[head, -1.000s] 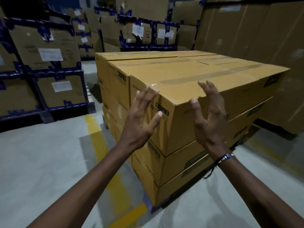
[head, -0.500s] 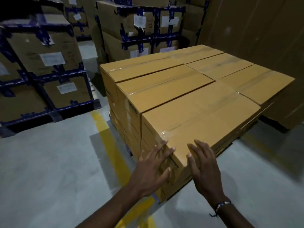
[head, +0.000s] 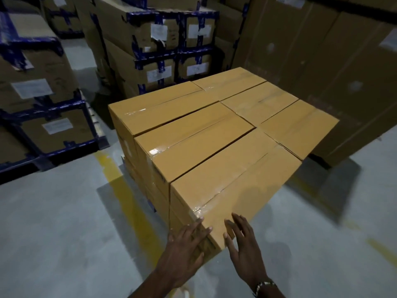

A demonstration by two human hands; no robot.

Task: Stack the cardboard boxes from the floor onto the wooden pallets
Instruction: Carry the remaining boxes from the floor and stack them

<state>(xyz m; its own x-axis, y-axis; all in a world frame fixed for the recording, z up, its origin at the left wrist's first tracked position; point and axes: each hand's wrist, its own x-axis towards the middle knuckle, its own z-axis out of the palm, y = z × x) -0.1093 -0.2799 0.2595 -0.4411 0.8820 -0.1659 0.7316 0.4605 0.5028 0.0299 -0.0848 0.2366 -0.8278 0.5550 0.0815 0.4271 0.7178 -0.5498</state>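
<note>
So both hands are flat and spread on the near corner of the closest top box, no real grip on it at all, fingers straight, nothing curled round an edge. The left hand [head: 187, 244] lies across the corner's left side, fingertips just reaching the top edge by the shiny tape. The right hand [head: 242, 244] sits on the other side of that corner, palm down, fingers fanned toward 12 o'clock; I can't tell whether it presses the top or hovers just above it.

The nearest cardboard box [head: 234, 186] is the thing that matters. Its long axis runs from the hands off toward about 2 o'clock, so they're at one short end with the whole length stretching away. Neither hand is clearly nearer; they straddle the corner pretty evenly.

It already sits on the stack of cardboard boxes [head: 193, 125], flush along its 10 o'clock side with the next box. Looks to me like squaring-up rather than lifting, any nudge would go along that long axis. The pallet underneath is mostly hidden. Grey floor [head: 64, 233] with a yellow line [head: 120, 190] at 9 o'clock, blue-taped cartons [head: 154, 44] behind at 12.
</note>
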